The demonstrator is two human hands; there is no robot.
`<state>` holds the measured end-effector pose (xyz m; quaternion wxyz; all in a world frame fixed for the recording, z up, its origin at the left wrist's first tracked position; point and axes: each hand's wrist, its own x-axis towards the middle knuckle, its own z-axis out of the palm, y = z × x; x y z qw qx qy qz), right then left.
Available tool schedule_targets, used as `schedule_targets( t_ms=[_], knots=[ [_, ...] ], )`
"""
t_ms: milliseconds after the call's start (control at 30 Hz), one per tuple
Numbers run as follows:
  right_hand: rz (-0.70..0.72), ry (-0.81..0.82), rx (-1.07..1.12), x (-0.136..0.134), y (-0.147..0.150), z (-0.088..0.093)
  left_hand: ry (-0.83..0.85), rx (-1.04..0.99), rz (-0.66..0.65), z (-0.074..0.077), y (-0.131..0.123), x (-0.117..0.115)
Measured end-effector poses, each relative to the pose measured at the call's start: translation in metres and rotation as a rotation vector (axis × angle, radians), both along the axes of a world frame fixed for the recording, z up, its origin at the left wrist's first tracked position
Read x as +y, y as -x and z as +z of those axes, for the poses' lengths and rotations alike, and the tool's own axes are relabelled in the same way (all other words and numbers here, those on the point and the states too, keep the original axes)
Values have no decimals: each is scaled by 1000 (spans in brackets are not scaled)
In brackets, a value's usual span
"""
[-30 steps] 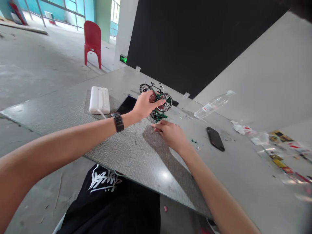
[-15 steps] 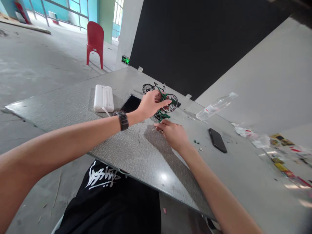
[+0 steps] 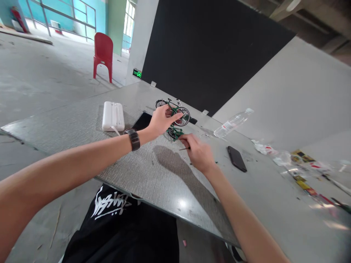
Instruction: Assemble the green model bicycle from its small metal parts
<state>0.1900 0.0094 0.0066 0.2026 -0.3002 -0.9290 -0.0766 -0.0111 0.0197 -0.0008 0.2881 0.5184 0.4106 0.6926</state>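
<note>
My left hand [image 3: 161, 118] is closed around a model bicycle [image 3: 175, 109] with a green frame, dark spoked wheels and a small saddle. Thumb and fingers grip it near the large wheel, hiding part of the frame. Just below, another green bicycle part [image 3: 178, 132] with a spoked wheel rests at the tabletop, partly hidden. My right hand [image 3: 199, 151] is beside that part, its fingers pinched together and slightly blurred. A thin dark rod [image 3: 184, 148] sticks out from under those fingers; its kind is unclear.
On the grey table [image 3: 153, 171] lie a white power bank [image 3: 113, 116] with a cable, a dark flat phone [image 3: 143, 120], a black phone [image 3: 237, 158] and a clear plastic bottle [image 3: 233, 123]. Packaging [image 3: 309, 164] covers the right side. A red chair [image 3: 103, 54] stands beyond.
My right hand has lifted slightly and shifted right relative to the green part, and a thin dark rod now shows at its fingers. My left hand keeps its grip on the model bicycle. The view has tilted.
</note>
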Motion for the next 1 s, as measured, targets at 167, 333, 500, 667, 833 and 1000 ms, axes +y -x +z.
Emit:
schedule_targets(
  t_ms=[167,333,500,667,833,1000],
  knots=[
    [49,473,672,-2,-7,6,11,-33,-10,-2,0,0],
    [84,740,893,-4,-11,9,47,-26,-7,-3,1,-1],
    [120,834,963,-3,-13,8,53,-33,-14,-3,0,-1],
    [163,855,978,-6,-11,9,71,-44,-19,-2,-2,-3],
    [215,839,950,-9,-10,9,52,-15,1,-4,-1,-2],
    [182,806,910,-14,-10,10,35,2,19,-6,0,-1]
  ],
)
